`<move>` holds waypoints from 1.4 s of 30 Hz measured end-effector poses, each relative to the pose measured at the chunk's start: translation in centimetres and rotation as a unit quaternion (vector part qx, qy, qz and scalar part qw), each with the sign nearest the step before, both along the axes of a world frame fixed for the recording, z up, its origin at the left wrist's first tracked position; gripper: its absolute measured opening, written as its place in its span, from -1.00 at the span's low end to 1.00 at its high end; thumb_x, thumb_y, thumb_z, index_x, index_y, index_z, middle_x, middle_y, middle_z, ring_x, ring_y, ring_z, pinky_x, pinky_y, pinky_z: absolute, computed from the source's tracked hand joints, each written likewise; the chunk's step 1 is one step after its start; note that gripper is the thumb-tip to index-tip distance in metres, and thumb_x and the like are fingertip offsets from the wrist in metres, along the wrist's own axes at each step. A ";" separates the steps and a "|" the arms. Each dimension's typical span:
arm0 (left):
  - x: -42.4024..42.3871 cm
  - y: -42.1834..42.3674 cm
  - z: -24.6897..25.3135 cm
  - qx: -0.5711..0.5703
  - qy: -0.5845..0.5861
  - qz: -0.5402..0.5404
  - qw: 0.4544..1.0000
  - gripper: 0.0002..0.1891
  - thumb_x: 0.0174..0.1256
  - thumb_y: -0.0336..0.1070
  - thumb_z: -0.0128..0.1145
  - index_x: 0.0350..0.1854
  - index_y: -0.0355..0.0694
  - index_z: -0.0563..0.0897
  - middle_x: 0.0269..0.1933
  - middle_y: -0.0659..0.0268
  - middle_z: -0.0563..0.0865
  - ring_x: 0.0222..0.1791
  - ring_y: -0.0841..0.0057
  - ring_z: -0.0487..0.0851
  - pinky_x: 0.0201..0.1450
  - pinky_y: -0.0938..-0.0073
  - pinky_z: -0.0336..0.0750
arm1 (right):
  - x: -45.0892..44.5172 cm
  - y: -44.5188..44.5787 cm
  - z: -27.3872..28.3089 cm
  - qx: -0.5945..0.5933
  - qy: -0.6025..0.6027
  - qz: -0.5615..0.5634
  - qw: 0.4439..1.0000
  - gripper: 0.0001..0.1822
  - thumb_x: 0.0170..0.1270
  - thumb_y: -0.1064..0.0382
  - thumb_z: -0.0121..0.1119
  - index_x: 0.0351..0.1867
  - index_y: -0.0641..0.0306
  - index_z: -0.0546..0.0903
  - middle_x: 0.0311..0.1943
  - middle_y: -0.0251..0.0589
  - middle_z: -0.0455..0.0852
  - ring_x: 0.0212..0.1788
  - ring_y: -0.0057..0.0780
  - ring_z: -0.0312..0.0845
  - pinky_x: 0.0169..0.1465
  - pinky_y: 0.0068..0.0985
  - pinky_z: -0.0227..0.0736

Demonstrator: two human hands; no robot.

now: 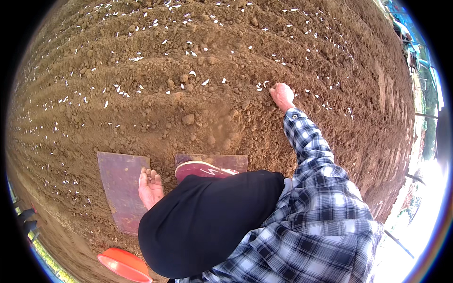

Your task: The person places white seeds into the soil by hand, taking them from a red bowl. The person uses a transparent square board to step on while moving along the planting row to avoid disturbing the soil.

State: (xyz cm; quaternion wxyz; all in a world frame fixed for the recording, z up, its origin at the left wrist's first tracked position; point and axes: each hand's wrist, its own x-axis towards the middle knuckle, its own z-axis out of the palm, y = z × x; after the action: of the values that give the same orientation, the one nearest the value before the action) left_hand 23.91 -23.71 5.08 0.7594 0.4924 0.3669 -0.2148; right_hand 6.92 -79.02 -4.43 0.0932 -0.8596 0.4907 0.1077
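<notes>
My right hand [282, 95] reaches down to the furrowed brown soil [212, 120], its fingers bunched at the surface; whether something is between them is hidden. Just left of it lie a few pale crescent pieces [259, 89] that look like garlic cloves. More such cloves [122, 92] are scattered along the furrows, left, right and farther off. Beside my dark-clad knee, my left hand [150, 187] is turned palm up with its fingers slightly curled and nothing seen in it. It is over the edge of a flat, reddish-brown board [122, 191].
A maroon shoe [200, 169] rests on a second flat board [233, 161]. An orange-red plastic basin [124, 265] sits tilted on the ground at the lower left. At the far upper right a person [403, 32] is partly in view. Thin dark poles [426, 115] stand along the right edge.
</notes>
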 end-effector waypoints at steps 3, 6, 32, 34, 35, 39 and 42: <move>0.2 -0.2 0.2 0.008 -0.011 -0.011 1.000 -0.73 0.50 -0.30 0.11 0.14 -0.24 0.54 -0.11 0.36 0.69 -0.16 0.53 0.69 -0.12 0.48 0.65 | -0.3 0.7 1.2 0.025 -0.032 0.008 0.999 -0.72 0.18 0.02 0.29 -0.22 0.11 0.80 -0.29 -0.01 0.79 -0.14 -0.04 0.73 0.00 -0.22 0.59; -0.1 -0.4 -0.1 -0.007 -0.018 -0.020 1.000 -0.73 0.49 -0.29 0.12 0.15 -0.23 0.54 -0.11 0.35 0.69 -0.16 0.53 0.69 -0.12 0.47 0.65 | 0.0 1.5 1.1 0.011 -0.057 0.005 0.998 -0.74 0.17 0.08 0.23 -0.23 0.10 0.80 -0.29 0.00 0.79 -0.15 -0.04 0.73 -0.01 -0.22 0.59; -0.7 -1.0 -0.6 0.019 0.017 -0.042 0.999 -0.69 0.45 -0.27 0.18 0.17 -0.17 0.53 -0.11 0.40 0.69 -0.15 0.56 0.69 -0.14 0.46 0.67 | -0.2 -0.2 1.3 -0.039 -0.016 0.064 0.997 -0.74 0.11 0.10 0.41 -0.26 0.15 0.66 -0.15 -0.15 0.76 -0.04 -0.09 0.68 0.05 -0.06 0.45; -0.7 -0.9 -0.6 0.021 0.012 -0.044 0.999 -0.69 0.45 -0.27 0.18 0.17 -0.16 0.53 -0.11 0.40 0.69 -0.14 0.56 0.69 -0.14 0.46 0.67 | -1.7 -0.8 3.4 -0.048 -0.106 0.058 0.991 -0.78 0.11 0.11 0.41 -0.30 0.14 0.67 -0.25 -0.15 0.78 -0.12 -0.12 0.71 -0.02 -0.12 0.49; -0.7 -0.9 -0.8 0.023 0.008 -0.045 0.999 -0.69 0.45 -0.27 0.18 0.17 -0.16 0.53 -0.11 0.41 0.69 -0.14 0.56 0.69 -0.14 0.46 0.67 | -2.9 -1.7 3.9 -0.062 -0.132 0.051 0.988 -0.80 0.13 0.13 0.40 -0.30 0.13 0.69 -0.28 -0.14 0.79 -0.15 -0.13 0.72 -0.04 -0.15 0.51; -0.6 -0.1 -2.0 0.000 0.020 -0.046 0.999 -0.70 0.45 -0.27 0.18 0.17 -0.14 0.53 -0.10 0.41 0.69 -0.13 0.56 0.68 -0.13 0.46 0.68 | -8.7 -5.6 4.2 -0.013 -0.062 -0.045 0.997 -0.75 0.20 0.03 0.30 -0.19 0.06 0.79 -0.27 -0.06 0.80 -0.15 -0.11 0.74 -0.01 -0.21 0.57; -0.7 -0.3 -2.8 -0.011 0.036 -0.050 0.998 -0.70 0.45 -0.27 0.18 0.16 -0.14 0.54 -0.10 0.41 0.69 -0.12 0.55 0.69 -0.12 0.46 0.68 | -10.6 -6.4 3.2 0.012 0.002 -0.027 1.000 -0.72 0.21 -0.01 0.30 -0.18 0.04 0.80 -0.26 -0.01 0.80 -0.13 -0.08 0.74 0.02 -0.20 0.58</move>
State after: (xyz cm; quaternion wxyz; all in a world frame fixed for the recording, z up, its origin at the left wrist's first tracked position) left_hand 23.16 -23.96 2.30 0.7394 0.4936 0.3668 -0.2740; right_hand -3.70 -85.40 -1.24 0.1056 -0.8446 0.5125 0.1132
